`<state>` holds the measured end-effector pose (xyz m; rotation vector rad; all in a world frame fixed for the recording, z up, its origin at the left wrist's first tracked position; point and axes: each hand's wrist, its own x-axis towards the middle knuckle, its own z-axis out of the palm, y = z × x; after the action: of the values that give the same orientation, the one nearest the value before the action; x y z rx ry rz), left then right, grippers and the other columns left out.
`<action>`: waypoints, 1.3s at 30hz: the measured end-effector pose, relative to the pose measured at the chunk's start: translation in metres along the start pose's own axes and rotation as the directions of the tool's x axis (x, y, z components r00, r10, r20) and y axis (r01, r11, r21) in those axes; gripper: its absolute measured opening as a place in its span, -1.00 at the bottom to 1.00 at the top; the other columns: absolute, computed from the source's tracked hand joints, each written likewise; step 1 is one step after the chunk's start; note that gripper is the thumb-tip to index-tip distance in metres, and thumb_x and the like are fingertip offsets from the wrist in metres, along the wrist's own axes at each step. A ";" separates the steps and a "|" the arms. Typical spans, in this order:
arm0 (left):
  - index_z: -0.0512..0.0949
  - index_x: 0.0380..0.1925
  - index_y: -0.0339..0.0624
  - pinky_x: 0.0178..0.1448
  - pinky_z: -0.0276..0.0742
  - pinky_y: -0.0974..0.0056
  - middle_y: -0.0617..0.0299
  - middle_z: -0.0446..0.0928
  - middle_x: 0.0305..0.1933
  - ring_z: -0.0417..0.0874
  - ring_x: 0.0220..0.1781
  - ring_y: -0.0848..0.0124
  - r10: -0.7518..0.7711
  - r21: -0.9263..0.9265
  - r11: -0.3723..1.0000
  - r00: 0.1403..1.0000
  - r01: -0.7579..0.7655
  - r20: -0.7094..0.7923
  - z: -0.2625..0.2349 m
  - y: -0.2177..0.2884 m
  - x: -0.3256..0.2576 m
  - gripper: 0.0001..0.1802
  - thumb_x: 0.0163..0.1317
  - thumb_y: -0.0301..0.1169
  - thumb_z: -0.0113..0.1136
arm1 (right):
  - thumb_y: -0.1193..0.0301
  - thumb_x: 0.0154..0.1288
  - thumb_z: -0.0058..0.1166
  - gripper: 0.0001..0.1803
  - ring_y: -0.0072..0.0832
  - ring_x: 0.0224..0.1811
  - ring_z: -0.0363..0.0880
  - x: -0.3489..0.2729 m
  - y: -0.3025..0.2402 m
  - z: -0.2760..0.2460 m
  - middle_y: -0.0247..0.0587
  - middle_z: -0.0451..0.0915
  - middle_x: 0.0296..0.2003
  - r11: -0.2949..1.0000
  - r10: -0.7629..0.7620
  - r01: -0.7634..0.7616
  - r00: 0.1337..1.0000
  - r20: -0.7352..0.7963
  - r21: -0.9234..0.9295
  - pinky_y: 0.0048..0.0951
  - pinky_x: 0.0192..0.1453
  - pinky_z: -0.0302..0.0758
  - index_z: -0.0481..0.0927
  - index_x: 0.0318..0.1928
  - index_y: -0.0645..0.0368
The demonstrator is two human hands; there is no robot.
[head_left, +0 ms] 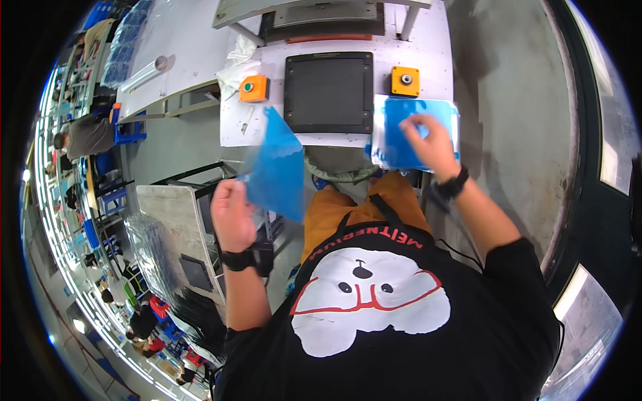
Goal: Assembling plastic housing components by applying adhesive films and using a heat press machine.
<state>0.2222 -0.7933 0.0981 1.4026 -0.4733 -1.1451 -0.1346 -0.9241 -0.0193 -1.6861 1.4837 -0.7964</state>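
Note:
My left hand [233,215] is closed on the edge of a thin blue plastic sheet [277,170], which hangs tilted and slightly blurred in front of the table. To the right, my right hand [431,148] is over a stack of blue film-covered sheets [394,144] with pale edges. Its thumb and fingers look a little apart, with nothing visible between them; whether they touch the top sheet is unclear. Between the hands, on the white table [261,134], lies a dark framed flat plate [328,92].
An orange box with a green button [253,87] and a yellow button box [405,81] flank the plate. Crumpled white cloth [239,67] lies at the left. A metal machine frame [321,13] rises behind. A grey board cart [170,214] stands left; a wall runs along the right.

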 end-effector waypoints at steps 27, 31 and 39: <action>0.49 -0.24 -0.23 -0.06 0.63 0.17 0.14 0.61 -0.19 0.69 -0.18 0.31 -0.473 0.137 0.874 0.881 0.467 0.017 -0.192 -0.045 0.081 -0.88 0.40 -0.40 0.06 | 0.43 0.41 -0.02 -0.79 -0.54 -0.34 0.64 -0.118 0.086 0.264 -0.29 0.64 -0.35 0.411 0.484 -0.889 0.400 0.778 0.202 -0.51 -0.18 0.57 0.58 -0.05 0.22; 0.47 -0.28 -0.20 -0.10 0.64 0.16 0.17 0.60 -0.18 0.68 -0.20 0.33 -0.417 0.134 0.898 0.907 0.420 -0.048 -0.214 -0.056 0.081 -0.89 0.42 -0.42 0.03 | 0.50 0.22 0.10 -0.73 -0.47 -0.37 0.65 -0.076 0.155 0.301 -0.21 0.65 -0.33 0.406 0.454 -0.913 0.172 0.874 -0.031 -0.48 -0.28 0.57 0.58 -0.05 0.28; 0.47 -0.27 -0.22 -0.06 0.67 0.05 0.00 0.57 0.03 0.67 -0.10 0.24 -0.382 0.071 0.924 0.901 0.376 0.206 -0.185 -0.036 0.085 -0.91 0.41 -0.50 -0.03 | 0.27 0.30 -0.06 -0.56 -0.20 -0.22 0.70 -0.061 0.270 0.330 0.09 0.65 -0.18 0.327 0.858 -0.945 0.287 0.425 -0.022 -0.22 -0.27 0.62 0.48 0.06 0.34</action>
<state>0.4013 -0.7609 -0.0001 1.4408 -0.3778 -1.6256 -0.0105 -0.8368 -0.4226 -0.4681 1.6507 0.0382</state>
